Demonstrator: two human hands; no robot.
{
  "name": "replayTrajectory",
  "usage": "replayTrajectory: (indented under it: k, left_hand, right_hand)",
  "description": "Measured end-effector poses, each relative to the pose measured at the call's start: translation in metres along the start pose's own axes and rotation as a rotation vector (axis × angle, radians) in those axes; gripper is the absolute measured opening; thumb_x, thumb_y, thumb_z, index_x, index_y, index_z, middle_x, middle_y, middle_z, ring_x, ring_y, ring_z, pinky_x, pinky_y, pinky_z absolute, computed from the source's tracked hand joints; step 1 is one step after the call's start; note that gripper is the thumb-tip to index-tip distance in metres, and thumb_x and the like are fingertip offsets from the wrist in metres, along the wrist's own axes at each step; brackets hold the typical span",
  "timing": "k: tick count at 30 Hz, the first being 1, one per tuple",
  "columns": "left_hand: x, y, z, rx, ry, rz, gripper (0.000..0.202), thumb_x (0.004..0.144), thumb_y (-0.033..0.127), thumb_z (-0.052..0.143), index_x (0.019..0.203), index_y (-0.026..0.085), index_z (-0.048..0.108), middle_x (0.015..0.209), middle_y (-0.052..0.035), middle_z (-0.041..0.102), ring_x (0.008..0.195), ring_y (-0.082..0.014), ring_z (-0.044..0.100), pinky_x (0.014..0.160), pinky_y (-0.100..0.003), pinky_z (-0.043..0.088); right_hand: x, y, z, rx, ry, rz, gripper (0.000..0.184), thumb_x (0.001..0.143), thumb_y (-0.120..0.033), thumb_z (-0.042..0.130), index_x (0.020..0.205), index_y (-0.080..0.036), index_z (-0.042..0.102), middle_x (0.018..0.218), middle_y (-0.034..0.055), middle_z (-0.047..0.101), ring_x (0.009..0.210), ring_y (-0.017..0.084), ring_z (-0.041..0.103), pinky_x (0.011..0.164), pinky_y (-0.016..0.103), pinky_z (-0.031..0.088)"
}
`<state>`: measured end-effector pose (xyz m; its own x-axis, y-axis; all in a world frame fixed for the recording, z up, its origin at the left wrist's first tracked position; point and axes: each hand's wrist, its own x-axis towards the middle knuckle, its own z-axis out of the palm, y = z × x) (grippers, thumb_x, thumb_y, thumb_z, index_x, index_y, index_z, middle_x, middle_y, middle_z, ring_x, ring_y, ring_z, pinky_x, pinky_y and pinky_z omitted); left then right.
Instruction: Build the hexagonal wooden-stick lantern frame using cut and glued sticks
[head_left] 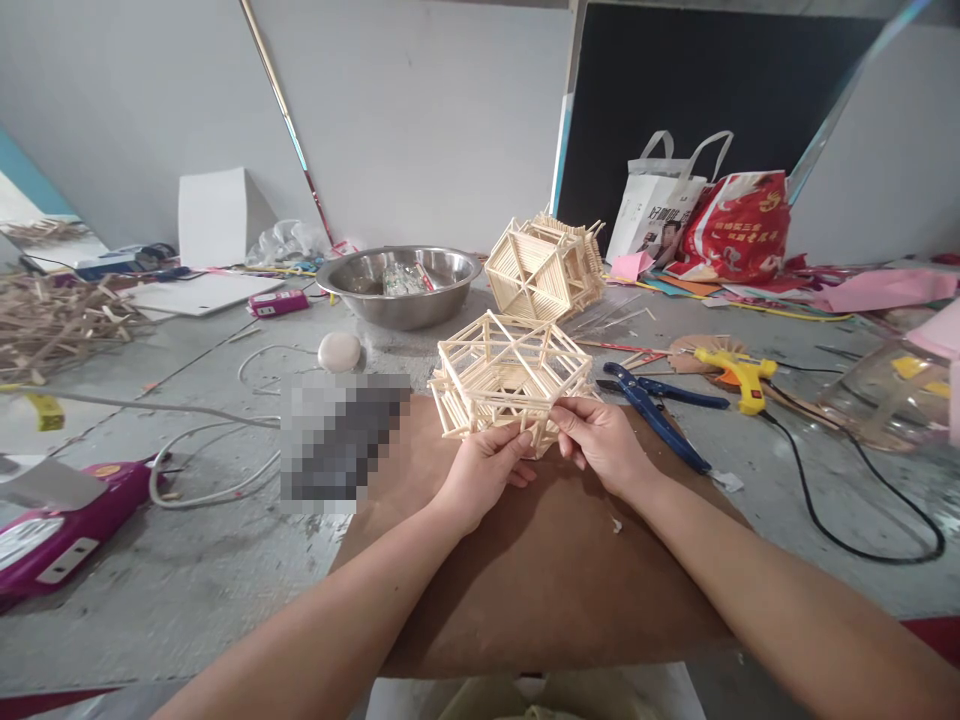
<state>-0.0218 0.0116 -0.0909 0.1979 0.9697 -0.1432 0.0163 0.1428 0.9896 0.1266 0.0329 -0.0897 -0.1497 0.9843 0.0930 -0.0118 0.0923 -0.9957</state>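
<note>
A hexagonal frame of thin wooden sticks (510,375) rests at the far edge of a brown cardboard sheet (540,570). My left hand (484,470) grips its near side, fingers curled round the sticks. My right hand (600,440) pinches the frame's near right corner. A second, similar stick structure (541,268) stands further back, beside a steel bowl (401,285).
Blue-handled cutters (656,405) and a yellow glue gun (739,372) with a black cord lie to the right. White cable (217,480), a pink device (52,530) and a heap of sticks (52,320) are on the left. Bags (712,220) lean against the wall.
</note>
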Motion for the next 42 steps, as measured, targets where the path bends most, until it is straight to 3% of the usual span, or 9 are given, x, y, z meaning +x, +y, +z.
replayTrajectory:
  k: [6, 18, 33, 42]
  left_hand:
    - [-0.0014, 0.0015, 0.0007, 0.017, 0.03, 0.014, 0.021, 0.072, 0.034, 0.054, 0.077, 0.014, 0.06, 0.073, -0.0014, 0.059, 0.051, -0.0078, 0.057, 0.049, -0.019, 0.046]
    - [0.0012, -0.0015, -0.0009, 0.023, 0.022, 0.026, 0.023, 0.071, 0.037, 0.056, 0.075, 0.015, 0.06, 0.072, -0.0002, 0.059, 0.049, -0.0069, 0.056, 0.048, -0.019, 0.045]
    - [-0.0014, 0.0022, 0.0003, 0.084, 0.054, 0.063, 0.035, 0.071, 0.047, 0.052, 0.064, 0.013, 0.056, 0.057, -0.0002, 0.057, 0.047, -0.0086, 0.055, 0.047, -0.019, 0.045]
    - [-0.0011, 0.003, -0.0003, 0.178, 0.077, 0.084, 0.032, 0.075, 0.042, 0.048, 0.059, 0.015, 0.053, 0.044, 0.0028, 0.051, 0.04, -0.0082, 0.051, 0.041, -0.017, 0.041]
  right_hand:
    - [-0.0004, 0.0, -0.0005, -0.022, 0.0, -0.001, 0.032, 0.069, -0.042, 0.056, 0.083, -0.014, 0.062, 0.039, -0.0065, 0.048, 0.028, 0.004, 0.033, 0.029, 0.017, 0.025]
    - [-0.0012, -0.0005, -0.0023, -0.053, -0.005, -0.007, 0.034, 0.069, -0.044, 0.055, 0.085, -0.014, 0.061, 0.04, -0.0064, 0.048, 0.03, 0.005, 0.034, 0.03, 0.018, 0.026]
    - [-0.0031, 0.0015, -0.0033, -0.091, -0.012, -0.014, 0.036, 0.066, -0.044, 0.059, 0.088, -0.015, 0.057, 0.042, -0.0062, 0.049, 0.031, 0.006, 0.036, 0.031, 0.019, 0.028]
    - [-0.0034, 0.0022, -0.0024, -0.091, -0.021, -0.02, 0.033, 0.068, -0.042, 0.058, 0.086, -0.015, 0.055, 0.043, -0.0063, 0.049, 0.032, 0.006, 0.036, 0.032, 0.018, 0.028]
